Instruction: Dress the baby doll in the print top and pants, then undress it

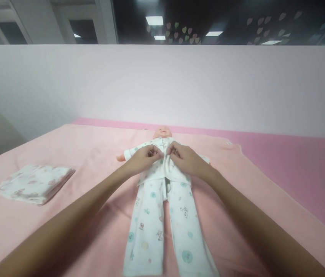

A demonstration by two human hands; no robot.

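A baby doll [162, 132] lies on its back on a pink blanket [93, 169], head away from me. It wears a white printed top [162, 169] and long white printed trousers [158, 227]. My left hand [143, 158] and my right hand [186, 159] meet at the middle of the doll's chest. Both have their fingers pinched on the front edges of the top, where thin ties hang down. The fingertips are partly hidden against the cloth.
A folded white printed cloth [35, 184] lies on the blanket at the left. A darker pink surface [295, 169] shows at the right beyond the blanket's edge. A pale wall [162, 84] rises just behind the doll's head.
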